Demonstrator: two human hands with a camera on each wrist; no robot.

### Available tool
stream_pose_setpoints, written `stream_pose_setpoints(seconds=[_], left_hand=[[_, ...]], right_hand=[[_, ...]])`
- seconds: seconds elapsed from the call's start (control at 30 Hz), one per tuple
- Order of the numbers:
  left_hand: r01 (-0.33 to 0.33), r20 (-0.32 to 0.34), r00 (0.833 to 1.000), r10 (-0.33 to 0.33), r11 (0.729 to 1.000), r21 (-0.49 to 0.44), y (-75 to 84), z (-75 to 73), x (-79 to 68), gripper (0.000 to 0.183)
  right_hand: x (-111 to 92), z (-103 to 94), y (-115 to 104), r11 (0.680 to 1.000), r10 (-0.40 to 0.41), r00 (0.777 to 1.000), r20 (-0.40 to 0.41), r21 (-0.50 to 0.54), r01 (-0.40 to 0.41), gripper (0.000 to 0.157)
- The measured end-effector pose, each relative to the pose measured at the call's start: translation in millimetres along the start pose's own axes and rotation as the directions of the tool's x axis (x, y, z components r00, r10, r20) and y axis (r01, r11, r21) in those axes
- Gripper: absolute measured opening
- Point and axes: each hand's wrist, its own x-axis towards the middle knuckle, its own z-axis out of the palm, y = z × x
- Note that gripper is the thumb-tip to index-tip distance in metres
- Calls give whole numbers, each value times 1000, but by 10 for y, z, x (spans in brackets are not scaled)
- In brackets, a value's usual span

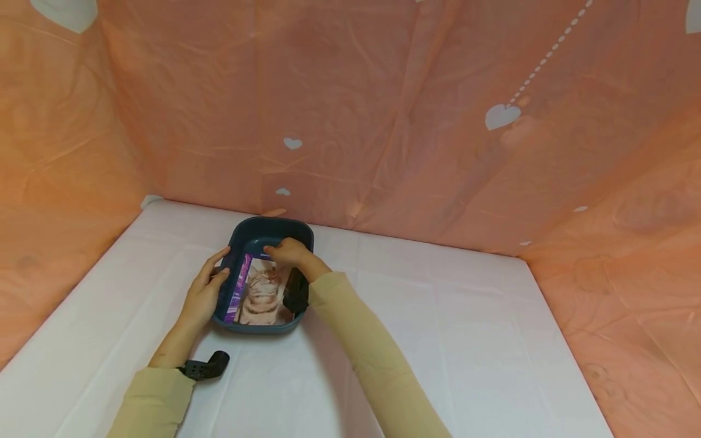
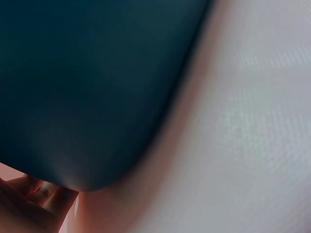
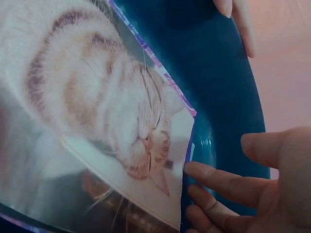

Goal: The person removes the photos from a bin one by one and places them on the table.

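A dark blue basin [image 1: 268,225] with rounded corners sits toward the back of the white table. Inside lies a flat cat picture [image 1: 263,292] with a purple edge, showing a sleeping striped cat. My left hand [image 1: 202,292] holds the basin's left rim, thumb at the rim and fingers along the outside wall. Reaching into the basin, my right hand [image 1: 292,252] touches the far edge of the picture with its fingertips. In the right wrist view its thumb stands apart from the fingers. Whether anything lies under the picture is hidden.
A white sheet [image 1: 438,340] covers the table. Orange-pink cloth [image 1: 350,121] with white hearts hangs behind it and at both sides, close to the basin's far end. Each wrist wears a black camera, the left one [image 1: 208,366] just over the table.
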Motion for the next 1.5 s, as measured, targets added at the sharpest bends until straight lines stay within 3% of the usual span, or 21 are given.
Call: stream_pose_setpoints(seconds=[0.07,0.1,0.23,0.3,0.5,0.63,0.87,1.1,1.33,1.5], left_hand=[[4,3,1000,-4,1000,-1,1,1,0,49],[5,3,1000,-5,1000,0,4,2,-1,49],[1,6,1000,-1,1000,-6,13,8,-8,49],[0,4,1000,0,1000,-12,18,12,-11,49],[13,10,1000,-12,999,-33,28,8,-21,49],[15,10,1000,-15,999,-32,17,9,-9,50],[5,3,1000,-5,1000,-13,14,9,1,49],[-2,4,1000,2,1000,-2,21,-4,2,49],[-22,-15,1000,22,1000,21,8,-2,7,49],[-38,-22,999,39,999,37,-6,-3,9,48]], right_hand=[[-357,-181,-175,1000,9,1000,20,26,-10,50],[-375,-189,-185,1000,9,1000,23,23,-9,49],[7,11,70,997,-78,997,-9,-10,78,56],[35,12,102,994,-105,994,10,8,105,53],[-748,-380,-281,966,-108,990,90,243,83,30],[-950,-478,-349,939,-142,984,109,330,98,30],[-890,-469,-255,904,-201,976,83,398,153,37],[-930,-512,-195,839,-249,968,27,505,202,37],[-987,-573,-144,800,-229,973,-21,566,201,39],[-1015,-623,-80,728,-186,982,-35,667,162,39]])
